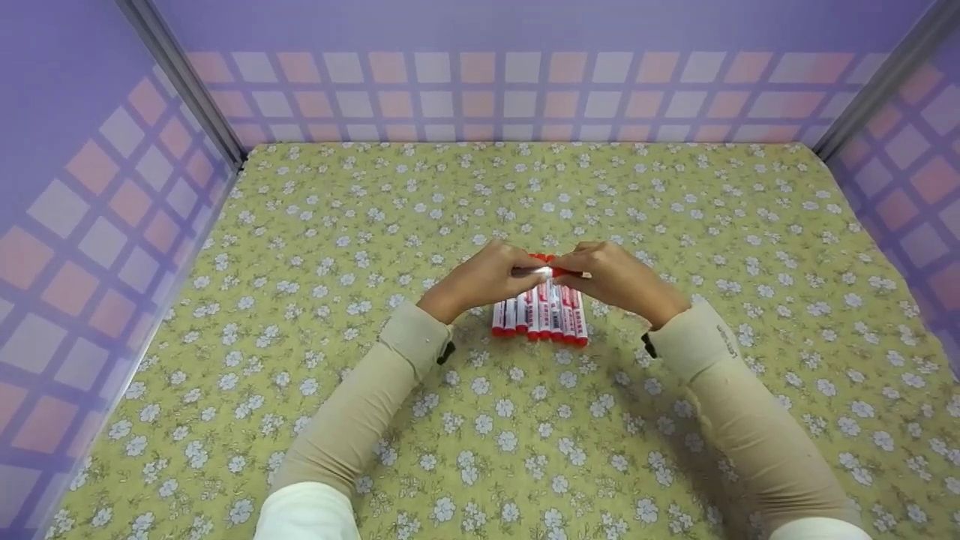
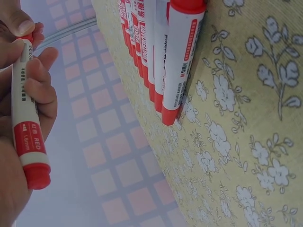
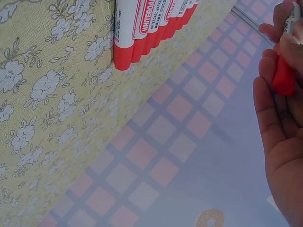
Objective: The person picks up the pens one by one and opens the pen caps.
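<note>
Above a row of red-and-white whiteboard markers [image 1: 541, 311], both hands hold one more marker [image 2: 26, 104]. My left hand [image 1: 484, 279] grips its white barrel, and the red label and red end point back toward the wrist in the left wrist view. From the other side, my right hand [image 1: 621, 281] pinches the red cap [image 3: 285, 78] between thumb and fingers. The two hands nearly meet at the fingertips. Whether the cap sits fully on the barrel cannot be told, as the fingers cover the joint. The row lies side by side, its far ends partly hidden behind the hands.
A yellow floral cloth [image 1: 465, 420] covers the table. Purple panels with pink and white squares [image 1: 480, 90] stand at the back and on both sides, joined by grey corner strips [image 1: 187, 82].
</note>
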A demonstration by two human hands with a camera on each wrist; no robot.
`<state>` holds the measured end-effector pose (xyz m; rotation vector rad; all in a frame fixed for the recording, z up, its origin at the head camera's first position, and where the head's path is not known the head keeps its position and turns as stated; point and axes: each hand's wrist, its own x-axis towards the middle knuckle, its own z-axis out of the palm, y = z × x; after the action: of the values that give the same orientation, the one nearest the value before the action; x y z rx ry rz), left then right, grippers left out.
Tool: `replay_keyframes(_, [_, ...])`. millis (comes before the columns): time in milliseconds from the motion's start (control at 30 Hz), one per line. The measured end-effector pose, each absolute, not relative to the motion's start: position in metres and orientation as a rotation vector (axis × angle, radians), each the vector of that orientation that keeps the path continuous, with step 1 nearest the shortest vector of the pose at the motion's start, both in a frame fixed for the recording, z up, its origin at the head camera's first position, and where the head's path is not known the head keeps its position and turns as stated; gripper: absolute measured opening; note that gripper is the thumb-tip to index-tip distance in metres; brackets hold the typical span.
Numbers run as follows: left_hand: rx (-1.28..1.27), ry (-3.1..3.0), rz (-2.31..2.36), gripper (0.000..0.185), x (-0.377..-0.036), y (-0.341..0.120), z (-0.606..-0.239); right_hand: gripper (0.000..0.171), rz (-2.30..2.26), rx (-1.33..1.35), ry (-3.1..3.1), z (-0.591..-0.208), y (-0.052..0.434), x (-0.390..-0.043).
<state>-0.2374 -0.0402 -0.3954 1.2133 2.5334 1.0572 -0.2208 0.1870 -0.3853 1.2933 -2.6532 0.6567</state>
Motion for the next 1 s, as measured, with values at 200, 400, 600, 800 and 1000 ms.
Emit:
replay_keyframes(200, [1.154, 2.543, 1.045, 0.028, -0.237, -0.041, -0.395, 0.025, 0.652, 1.278, -2.668, -0.385, 0.189, -0.222])
replay_keyframes(400, [1.116, 2.554, 1.068, 0.027, -0.236, -0.046, -0.395, 0.023, 0.638, 1.258, -2.674, -0.384, 0.19, -0.222])
replay_keyframes(600, [1.093, 2.589, 1.059, 0.026, -0.238, -0.055, -0.398, 0.025, 0.617, 1.234, -2.688, -0.384, 0.189, -0.222])
replay_keyframes(800, [0.996, 2.632, 1.09, 0.027, -0.24, -0.069, -0.402, 0.024, 0.618, 1.227, -2.642, -0.386, 0.19, -0.222])
replay_keyframes(1000, [0.866, 2.669, 1.152, 0.026, -0.245, -0.088, -0.404, 0.025, 0.639, 1.236, -2.617, -0.39, 0.19, -0.224])
